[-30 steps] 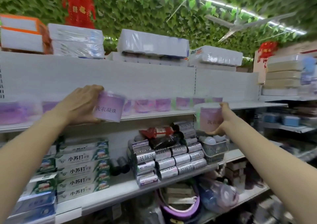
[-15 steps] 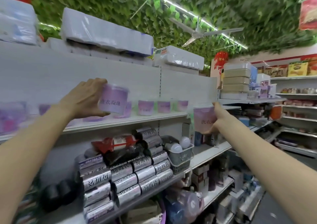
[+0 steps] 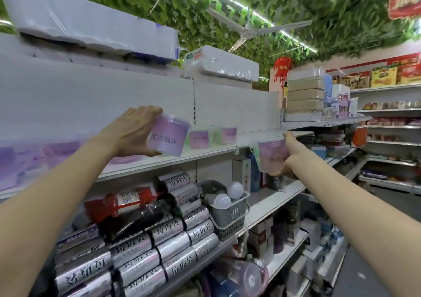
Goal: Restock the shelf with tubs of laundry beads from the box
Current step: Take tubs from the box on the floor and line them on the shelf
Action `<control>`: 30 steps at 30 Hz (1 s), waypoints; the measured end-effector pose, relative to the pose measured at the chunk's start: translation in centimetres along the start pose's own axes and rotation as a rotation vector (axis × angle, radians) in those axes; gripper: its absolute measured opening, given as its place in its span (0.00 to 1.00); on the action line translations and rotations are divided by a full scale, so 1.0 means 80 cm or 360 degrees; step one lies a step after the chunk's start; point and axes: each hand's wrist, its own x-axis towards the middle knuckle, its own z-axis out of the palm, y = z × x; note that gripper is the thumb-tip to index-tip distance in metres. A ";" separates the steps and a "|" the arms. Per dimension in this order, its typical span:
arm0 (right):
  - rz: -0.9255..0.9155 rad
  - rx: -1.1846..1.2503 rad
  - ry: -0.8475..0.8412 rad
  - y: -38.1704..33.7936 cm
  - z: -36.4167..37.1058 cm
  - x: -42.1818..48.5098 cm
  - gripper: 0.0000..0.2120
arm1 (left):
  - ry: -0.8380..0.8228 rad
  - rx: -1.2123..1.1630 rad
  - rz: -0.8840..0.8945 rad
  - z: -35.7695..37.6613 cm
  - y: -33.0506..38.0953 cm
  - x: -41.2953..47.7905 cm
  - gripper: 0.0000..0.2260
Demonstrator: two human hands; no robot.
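Shop shelf (image 3: 211,151) ahead: my left grip (image 3: 131,135) clasps near-upright tub 1 (image 3: 167,137) over shelf, nearer; right grip (image 3: 295,160) clasps tub 2 (image 3: 270,154) lower, beyond front edge.

At the left end of the white metal shelf (image 3: 218,148), blurred lilac plastic tubs (image 3: 13,160) run off the picture's edge. Midway along it, the labels on distant lilac tubs (image 3: 198,139) are unreadable. Off its right end, the right hand (image 3: 296,157) hides half the label of a translucent lilac tub (image 3: 267,157).
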 end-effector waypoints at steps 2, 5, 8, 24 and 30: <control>0.0009 -0.0019 -0.0022 -0.011 -0.008 0.023 0.24 | -0.0025 0.0034 0.0003 0.012 0.011 0.017 0.44; 0.0019 -0.0017 -0.0073 -0.031 -0.021 0.061 0.24 | -0.0059 0.0092 -0.0028 0.030 0.031 0.043 0.44; 0.0018 -0.0100 -0.0167 -0.058 -0.036 0.098 0.23 | -0.0050 0.0124 -0.0068 0.047 0.055 0.069 0.43; 0.0083 -0.0018 -0.0446 -0.154 -0.103 0.268 0.17 | -0.0162 0.0316 -0.0292 0.084 0.156 0.184 0.43; 0.0044 0.0146 -0.0535 -0.160 -0.079 0.322 0.19 | -0.0082 0.0362 -0.0284 0.100 0.144 0.239 0.45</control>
